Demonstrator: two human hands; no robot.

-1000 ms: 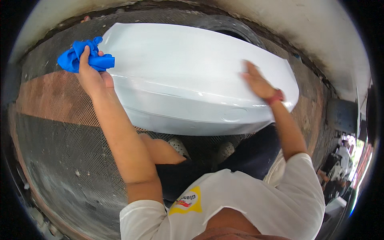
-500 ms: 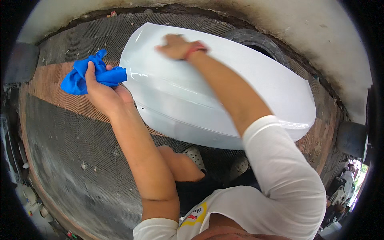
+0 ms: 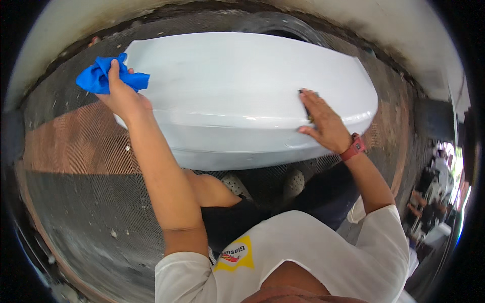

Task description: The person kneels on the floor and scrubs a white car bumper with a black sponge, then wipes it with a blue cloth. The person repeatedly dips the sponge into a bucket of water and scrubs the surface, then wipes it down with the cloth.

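Note:
A glossy white car body panel (image 3: 212, 76) lies lengthwise before me, its surface curving down toward my side. My left hand (image 3: 124, 98) is closed around a crumpled blue cloth (image 3: 96, 78), held up by the panel's left end. On the right part of the panel lies my right hand (image 3: 326, 121), fingers pointing to the far left and thumb apart. Under its fingers shows the edge of a thin dark pad (image 3: 307, 108) with a little yellow; the palm hides most of it. A red watch (image 3: 355, 146) is on that wrist.
Behind the panel lies a black tyre (image 3: 283, 22), near the pale wall (image 3: 394, 25). Ribbed mats, black and reddish brown (image 3: 76, 139), cover the floor. My shoes (image 3: 294, 183) are close to the panel's near edge. Farther right, people and vehicles appear small.
My right hand has swept from the panel's far left part to its right part, nearer me. The left hand still holds the blue cloth. The whole view has shifted.

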